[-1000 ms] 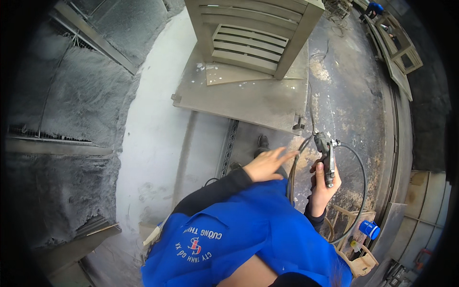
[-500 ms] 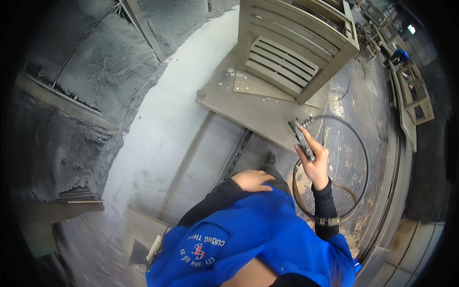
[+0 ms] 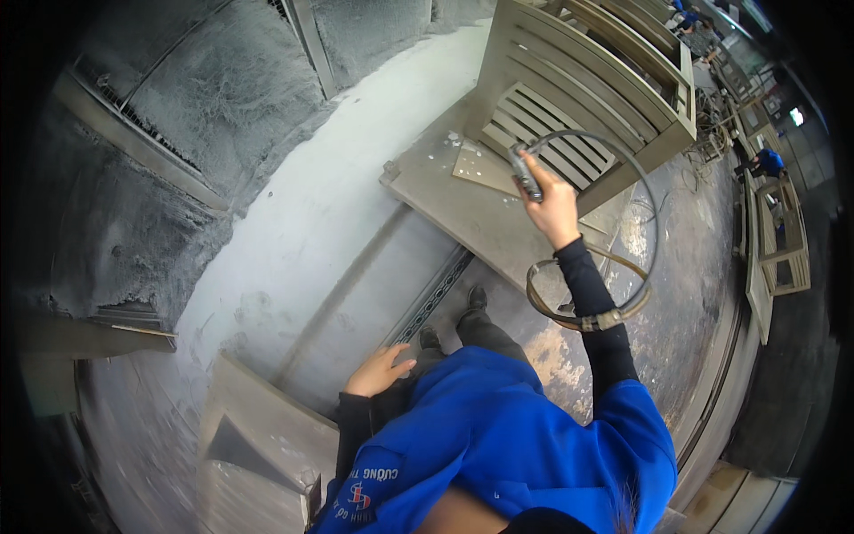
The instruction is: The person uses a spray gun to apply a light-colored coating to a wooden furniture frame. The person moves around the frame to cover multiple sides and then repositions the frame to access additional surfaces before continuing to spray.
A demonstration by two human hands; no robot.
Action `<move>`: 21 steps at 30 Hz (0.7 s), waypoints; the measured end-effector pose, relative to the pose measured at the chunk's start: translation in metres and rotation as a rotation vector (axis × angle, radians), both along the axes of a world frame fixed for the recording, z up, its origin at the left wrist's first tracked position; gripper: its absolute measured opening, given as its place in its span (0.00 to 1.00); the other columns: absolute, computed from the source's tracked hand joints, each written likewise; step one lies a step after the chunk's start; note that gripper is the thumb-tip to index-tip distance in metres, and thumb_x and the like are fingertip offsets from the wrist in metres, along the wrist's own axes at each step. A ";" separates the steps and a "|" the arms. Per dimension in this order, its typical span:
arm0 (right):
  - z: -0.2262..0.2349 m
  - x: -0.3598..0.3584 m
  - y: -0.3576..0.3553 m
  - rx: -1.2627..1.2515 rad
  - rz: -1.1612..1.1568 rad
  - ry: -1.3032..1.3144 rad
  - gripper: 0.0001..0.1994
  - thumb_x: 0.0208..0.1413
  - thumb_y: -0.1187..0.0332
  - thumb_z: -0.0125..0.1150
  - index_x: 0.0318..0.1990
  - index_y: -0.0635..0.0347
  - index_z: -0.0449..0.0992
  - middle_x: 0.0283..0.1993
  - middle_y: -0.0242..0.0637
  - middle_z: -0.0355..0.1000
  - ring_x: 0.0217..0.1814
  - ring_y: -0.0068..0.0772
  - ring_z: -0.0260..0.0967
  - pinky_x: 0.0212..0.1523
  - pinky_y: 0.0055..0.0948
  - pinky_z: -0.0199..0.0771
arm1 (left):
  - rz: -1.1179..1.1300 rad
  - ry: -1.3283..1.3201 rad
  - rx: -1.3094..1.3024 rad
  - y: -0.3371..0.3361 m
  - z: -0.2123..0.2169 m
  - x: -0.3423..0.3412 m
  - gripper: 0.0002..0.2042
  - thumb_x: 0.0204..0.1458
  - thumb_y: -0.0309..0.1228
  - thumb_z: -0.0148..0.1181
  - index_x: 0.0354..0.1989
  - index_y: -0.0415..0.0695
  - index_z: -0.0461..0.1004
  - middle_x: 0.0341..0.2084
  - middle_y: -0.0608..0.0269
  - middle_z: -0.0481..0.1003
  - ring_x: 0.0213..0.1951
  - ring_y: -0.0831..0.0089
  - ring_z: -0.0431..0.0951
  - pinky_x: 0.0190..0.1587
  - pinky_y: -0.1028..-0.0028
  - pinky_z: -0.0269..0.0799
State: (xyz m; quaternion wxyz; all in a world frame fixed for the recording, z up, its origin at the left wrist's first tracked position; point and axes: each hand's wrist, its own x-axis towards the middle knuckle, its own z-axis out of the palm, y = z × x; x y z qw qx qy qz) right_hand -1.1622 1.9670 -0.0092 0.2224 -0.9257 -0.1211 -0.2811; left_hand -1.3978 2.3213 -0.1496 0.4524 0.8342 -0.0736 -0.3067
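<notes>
Along the left side, seeing dust-coated grey panels beside a pale strip. Farther right, near dark trousers, holding left hand in the air, with thumb apart and other fingers loosely bent, close together. Right of that, over a greyish board, gripping a spray gun in right hand, with fingers and thumb wrapped around its handle; cannot tell each fingertip's exact place. Behind it, facing a slatted wooden frame. Rightmost, trailing a dark hose, looping across right sleeve.

the spray gun is before a furniture frame standing on a platform.
</notes>
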 end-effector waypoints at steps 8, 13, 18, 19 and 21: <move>-0.102 0.050 -0.023 -0.058 -0.054 0.422 0.24 0.57 0.56 0.64 0.62 0.44 0.76 0.37 0.55 0.79 0.42 0.60 0.77 0.45 0.49 0.77 | 0.170 0.052 -0.024 -0.052 0.030 -0.007 0.29 0.64 0.49 0.55 0.66 0.42 0.67 0.60 0.39 0.70 0.63 0.47 0.70 0.64 0.60 0.66; -0.117 0.057 -0.037 0.049 -0.053 0.428 0.23 0.57 0.55 0.65 0.60 0.47 0.77 0.43 0.54 0.79 0.48 0.59 0.77 0.50 0.47 0.76 | 0.189 0.093 0.007 -0.073 0.032 0.005 0.29 0.64 0.50 0.54 0.67 0.42 0.66 0.62 0.40 0.69 0.63 0.48 0.70 0.64 0.60 0.65; -0.121 0.068 -0.049 0.032 -0.059 0.472 0.24 0.57 0.53 0.64 0.60 0.46 0.77 0.37 0.55 0.79 0.41 0.61 0.77 0.44 0.50 0.77 | 0.143 0.099 0.033 -0.087 0.031 0.027 0.30 0.65 0.49 0.55 0.68 0.42 0.65 0.63 0.39 0.68 0.64 0.49 0.69 0.64 0.61 0.65; -0.117 0.070 -0.052 0.030 -0.063 0.454 0.24 0.57 0.53 0.64 0.60 0.46 0.77 0.37 0.55 0.79 0.41 0.61 0.78 0.44 0.50 0.77 | 0.142 0.078 0.029 -0.090 0.032 0.031 0.29 0.64 0.49 0.55 0.68 0.42 0.65 0.62 0.40 0.69 0.64 0.48 0.69 0.64 0.61 0.65; -0.098 0.071 -0.055 0.054 -0.081 0.398 0.24 0.57 0.53 0.65 0.61 0.46 0.76 0.37 0.55 0.79 0.41 0.60 0.78 0.43 0.49 0.77 | 0.140 0.037 0.028 -0.094 0.034 0.039 0.29 0.64 0.49 0.55 0.68 0.44 0.65 0.61 0.40 0.70 0.63 0.45 0.69 0.64 0.59 0.65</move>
